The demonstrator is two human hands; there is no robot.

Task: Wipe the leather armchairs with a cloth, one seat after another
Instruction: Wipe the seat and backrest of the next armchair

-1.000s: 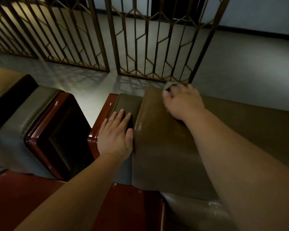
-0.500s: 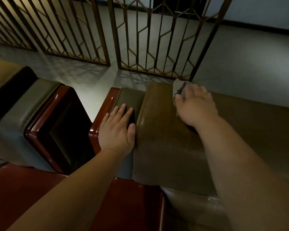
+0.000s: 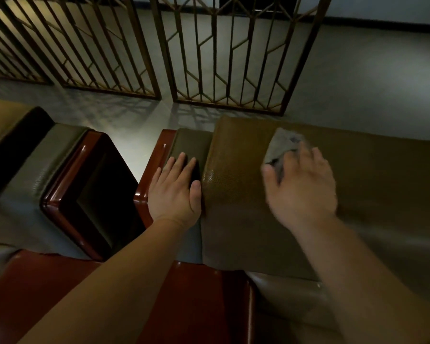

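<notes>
Presumably for bracing: left hand (image 3: 174,192) flat, fingers straight, on the armrest (image 3: 191,145); right hand (image 3: 302,187) beside it pressing the cloth (image 3: 281,147) into the brown leather cushion (image 3: 238,219) to wipe.

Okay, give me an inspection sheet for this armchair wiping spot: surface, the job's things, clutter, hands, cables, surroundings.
Surface: brown leather cushion of the nearer armchair, grain showing near its left edge.
Job's things: grey cloth lies on the cushion, partly under the right hand; a second armchair stands to the left, apart across a gap.
Clutter: nothing seen.
Hands: right hand presses on the cloth, motion-blurred; left hand rests flat on the padded armrest, fingers straight.
Cables: nothing seen.
Surroundings: metal lattice screens stand on the grey floor behind the chairs; glossy red-brown wooden frame in the foreground.
</notes>
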